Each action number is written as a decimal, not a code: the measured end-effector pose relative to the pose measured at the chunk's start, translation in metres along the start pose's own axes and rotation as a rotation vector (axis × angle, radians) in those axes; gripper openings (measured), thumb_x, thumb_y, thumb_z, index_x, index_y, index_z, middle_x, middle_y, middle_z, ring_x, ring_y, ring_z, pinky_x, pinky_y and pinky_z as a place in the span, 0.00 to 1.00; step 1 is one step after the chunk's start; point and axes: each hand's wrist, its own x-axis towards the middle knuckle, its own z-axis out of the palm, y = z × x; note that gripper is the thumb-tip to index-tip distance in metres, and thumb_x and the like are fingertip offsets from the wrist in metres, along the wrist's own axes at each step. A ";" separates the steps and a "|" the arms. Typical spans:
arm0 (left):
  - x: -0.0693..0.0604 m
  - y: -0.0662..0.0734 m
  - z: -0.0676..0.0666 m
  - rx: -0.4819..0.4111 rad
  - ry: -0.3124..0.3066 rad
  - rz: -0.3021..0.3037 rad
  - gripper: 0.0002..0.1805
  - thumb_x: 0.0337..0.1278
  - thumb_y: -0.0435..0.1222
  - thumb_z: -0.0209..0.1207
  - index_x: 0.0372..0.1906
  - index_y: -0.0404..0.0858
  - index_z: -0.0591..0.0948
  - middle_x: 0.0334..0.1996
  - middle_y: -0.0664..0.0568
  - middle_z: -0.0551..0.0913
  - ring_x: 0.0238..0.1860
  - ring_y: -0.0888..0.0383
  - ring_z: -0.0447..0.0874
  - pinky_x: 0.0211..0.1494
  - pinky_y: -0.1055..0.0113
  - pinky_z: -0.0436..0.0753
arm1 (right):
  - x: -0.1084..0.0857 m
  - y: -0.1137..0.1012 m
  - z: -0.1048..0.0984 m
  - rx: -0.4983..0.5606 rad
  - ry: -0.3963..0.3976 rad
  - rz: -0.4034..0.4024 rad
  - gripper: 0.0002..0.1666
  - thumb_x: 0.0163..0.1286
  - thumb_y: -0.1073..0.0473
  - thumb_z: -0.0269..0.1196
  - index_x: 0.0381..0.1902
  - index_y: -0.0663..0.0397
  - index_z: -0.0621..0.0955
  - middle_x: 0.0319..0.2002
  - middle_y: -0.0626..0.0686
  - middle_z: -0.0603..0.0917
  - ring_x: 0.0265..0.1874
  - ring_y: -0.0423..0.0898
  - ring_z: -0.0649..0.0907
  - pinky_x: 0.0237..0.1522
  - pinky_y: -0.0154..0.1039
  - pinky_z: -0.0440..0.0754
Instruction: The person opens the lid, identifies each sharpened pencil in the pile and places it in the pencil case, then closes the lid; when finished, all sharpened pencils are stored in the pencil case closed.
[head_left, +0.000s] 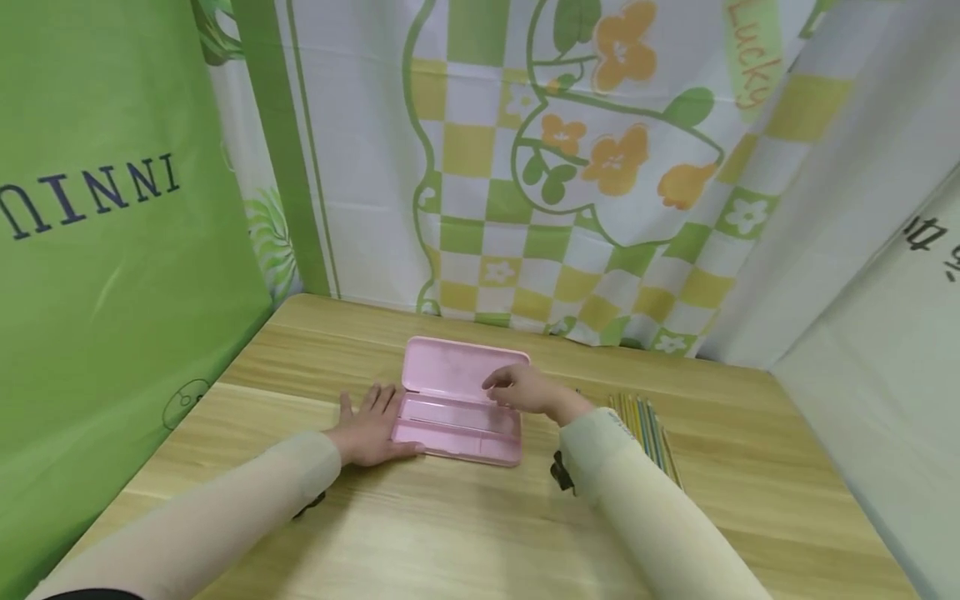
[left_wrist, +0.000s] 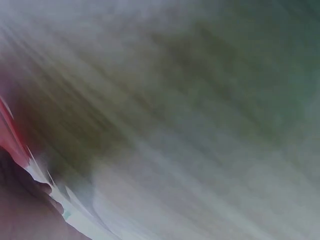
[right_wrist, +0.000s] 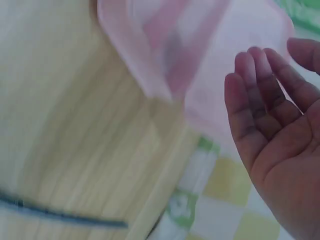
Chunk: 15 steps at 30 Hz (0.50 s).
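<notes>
A pink pencil case [head_left: 457, 437] lies on the wooden table with its lid [head_left: 450, 367] raised at the back and its compartments bare. My left hand [head_left: 369, 432] rests flat against the case's left side, fingers spread, thumb along the front edge. In the left wrist view only a dark part of the hand [left_wrist: 25, 210] shows at the lower left; the rest is blurred. Over the right part of the case hovers my right hand [head_left: 525, 388], fingers loosely bent. The right wrist view shows its palm [right_wrist: 290, 150] with nothing held, apart from the case [right_wrist: 135, 60].
Several colored pencils [head_left: 647, 429] lie side by side on the table [head_left: 450, 533], right of the case and partly behind the right forearm. One dark, thin pencil-like piece [right_wrist: 65, 215] shows in the right wrist view. A patterned curtain [head_left: 480, 208] hangs behind the table.
</notes>
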 end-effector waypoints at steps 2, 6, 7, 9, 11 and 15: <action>-0.002 0.002 -0.003 0.005 -0.006 -0.006 0.63 0.63 0.71 0.52 0.82 0.28 0.46 0.81 0.30 0.45 0.80 0.31 0.35 0.69 0.23 0.27 | -0.009 0.004 -0.014 0.127 -0.022 0.046 0.21 0.78 0.63 0.56 0.62 0.72 0.78 0.56 0.65 0.83 0.51 0.56 0.84 0.55 0.49 0.83; -0.006 0.007 -0.009 0.000 -0.008 -0.005 0.62 0.66 0.69 0.53 0.81 0.25 0.46 0.80 0.28 0.44 0.80 0.30 0.36 0.70 0.24 0.29 | -0.029 0.022 -0.045 0.293 -0.004 0.114 0.27 0.82 0.60 0.53 0.70 0.74 0.70 0.65 0.71 0.76 0.62 0.63 0.79 0.64 0.57 0.76; -0.007 0.008 -0.010 -0.001 -0.012 -0.007 0.62 0.66 0.69 0.53 0.81 0.25 0.45 0.80 0.28 0.44 0.80 0.31 0.35 0.70 0.24 0.29 | -0.034 0.028 -0.052 0.313 0.016 0.134 0.28 0.83 0.59 0.52 0.71 0.75 0.69 0.66 0.72 0.75 0.63 0.64 0.77 0.66 0.58 0.74; -0.008 0.009 -0.011 -0.006 -0.013 -0.005 0.62 0.66 0.68 0.54 0.81 0.25 0.45 0.80 0.28 0.44 0.80 0.30 0.36 0.70 0.24 0.28 | -0.047 0.043 -0.065 0.341 0.061 0.176 0.29 0.84 0.59 0.51 0.73 0.75 0.66 0.66 0.74 0.73 0.65 0.66 0.76 0.66 0.58 0.73; -0.007 0.009 -0.010 -0.005 -0.019 -0.003 0.62 0.66 0.68 0.54 0.81 0.25 0.45 0.80 0.28 0.43 0.80 0.30 0.35 0.70 0.25 0.27 | -0.060 0.059 -0.075 0.343 0.105 0.213 0.30 0.84 0.60 0.49 0.73 0.77 0.65 0.66 0.76 0.73 0.66 0.67 0.75 0.65 0.57 0.75; -0.004 0.004 -0.005 -0.002 -0.014 0.005 0.64 0.64 0.71 0.52 0.81 0.25 0.43 0.81 0.29 0.42 0.80 0.31 0.34 0.69 0.26 0.24 | -0.081 0.085 -0.084 0.328 0.146 0.298 0.30 0.83 0.61 0.48 0.72 0.80 0.63 0.66 0.77 0.71 0.64 0.68 0.75 0.60 0.52 0.80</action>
